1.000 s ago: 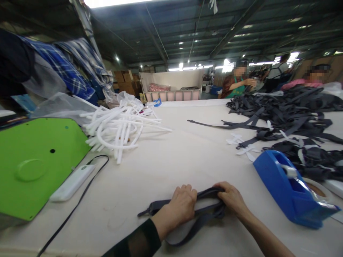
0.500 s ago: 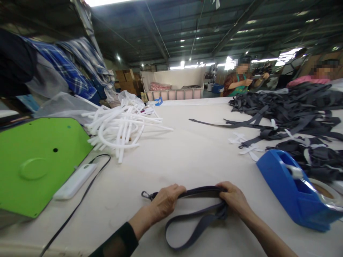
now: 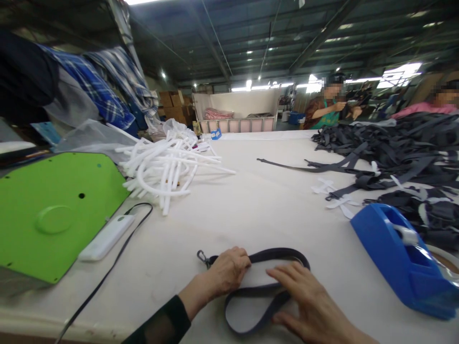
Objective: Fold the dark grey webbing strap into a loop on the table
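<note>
A dark grey webbing strap (image 3: 278, 253) lies in loops on the table in front of me, with a metal snap hook (image 3: 202, 258) at its left end. My left hand (image 3: 229, 271) is closed round the strap close to that hook. Over the strap's right-hand part is my right hand (image 3: 304, 301), its thumb and fingers spread apart around the lower loop. Part of the strap is hidden beneath this hand, and I cannot tell whether the fingers touch it.
A blue tape dispenser (image 3: 398, 263) stands at right, before a heap of dark straps (image 3: 394, 143). At left are white tubes (image 3: 168, 167), a green machine (image 3: 68, 215), a white power bank (image 3: 106, 237) and its black cable (image 3: 107, 272). A co-worker (image 3: 328, 107) is across the table.
My right hand has let go of the strap's upper right part and moved down toward me, fingers opening. The left hand keeps its hold. The view has shifted slightly.
</note>
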{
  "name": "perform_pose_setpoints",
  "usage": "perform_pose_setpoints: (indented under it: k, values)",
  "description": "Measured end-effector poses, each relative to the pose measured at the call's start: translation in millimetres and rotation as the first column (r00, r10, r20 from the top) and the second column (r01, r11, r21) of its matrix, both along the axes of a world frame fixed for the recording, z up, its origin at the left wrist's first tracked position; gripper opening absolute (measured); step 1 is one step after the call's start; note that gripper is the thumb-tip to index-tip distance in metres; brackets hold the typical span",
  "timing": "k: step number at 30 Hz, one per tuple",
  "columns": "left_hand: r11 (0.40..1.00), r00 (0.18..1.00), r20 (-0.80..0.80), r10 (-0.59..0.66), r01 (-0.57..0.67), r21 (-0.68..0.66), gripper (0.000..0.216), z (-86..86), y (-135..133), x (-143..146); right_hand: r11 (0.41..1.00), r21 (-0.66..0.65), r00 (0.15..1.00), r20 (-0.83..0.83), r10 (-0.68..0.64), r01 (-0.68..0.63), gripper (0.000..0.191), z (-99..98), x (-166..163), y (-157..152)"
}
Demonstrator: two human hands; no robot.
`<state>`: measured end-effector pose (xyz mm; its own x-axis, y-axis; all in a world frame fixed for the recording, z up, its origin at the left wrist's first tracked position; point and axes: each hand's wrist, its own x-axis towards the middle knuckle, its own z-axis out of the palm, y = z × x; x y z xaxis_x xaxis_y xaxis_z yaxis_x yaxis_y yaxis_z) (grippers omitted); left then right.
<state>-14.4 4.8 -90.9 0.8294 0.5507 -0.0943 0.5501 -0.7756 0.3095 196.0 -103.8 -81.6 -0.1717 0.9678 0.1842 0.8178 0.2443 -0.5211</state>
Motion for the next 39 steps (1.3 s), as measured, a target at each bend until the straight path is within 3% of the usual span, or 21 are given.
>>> perform_pose_setpoints:
  k: [2,4,6,8,15,19,22,25,30,35,39]
  values:
    - [1.000,1.000,0.005,0.002,-0.002,0.000,0.023,-1.9,-1,0,0.995,0.012,0.987,0.132,0.094,-0.096,0.055,-0.4,-17,-9]
    - [1.000,1.000,0.010,0.005,-0.005,-0.004,0.023,-2.9,-1,1,0.990,0.113,0.973,0.222,0.055,-0.082,0.059,-8.3,-33,-12]
    - [1.000,1.000,0.011,0.009,-0.009,-0.012,0.023,-2.7,-1,2,0.970,0.240,0.971,0.239,-0.024,-0.035,0.048,-18.7,-46,-10]
    - [1.000,1.000,0.012,0.014,-0.014,-0.027,0.022,-2.0,0,2,0.953,0.303,0.972,0.221,-0.075,0.005,0.025,-26.9,-53,-7]
    - [0.993,0.998,-0.009,0.070,-0.070,-0.097,0.027,5.1,5,3,0.969,0.205,0.953,0.237,-0.187,0.139,0.018,-36.6,-37,-11]
    - [0.989,0.996,-0.003,0.085,-0.084,-0.124,0.028,12.9,3,4,0.933,0.253,0.880,0.339,-0.334,0.257,0.020,-38.3,-22,-15]
    - [0.988,0.996,0.021,0.087,-0.083,-0.134,0.027,14.1,1,3,0.921,0.284,0.834,0.410,-0.369,0.268,0.022,-36.9,-25,-14]
    - [0.987,0.995,0.036,0.097,-0.092,-0.130,0.020,11.8,0,3,0.943,0.228,0.859,0.402,-0.317,0.242,0.022,-36.3,-46,-9]
    - [0.990,0.994,0.017,0.104,-0.102,-0.094,0.019,5.7,-1,5,0.989,0.114,0.980,0.162,-0.114,0.096,0.008,-36.4,-82,3]
    - [0.993,0.993,-0.005,0.116,-0.116,-0.038,0.023,-0.6,-3,9,0.999,0.033,0.989,0.143,0.026,-0.031,0.018,-28.4,-78,7]
    - [0.994,0.994,-0.019,0.107,-0.108,-0.008,0.028,2.3,-7,10,0.998,-0.050,0.984,0.169,0.051,-0.043,0.022,-25.2,-69,9]
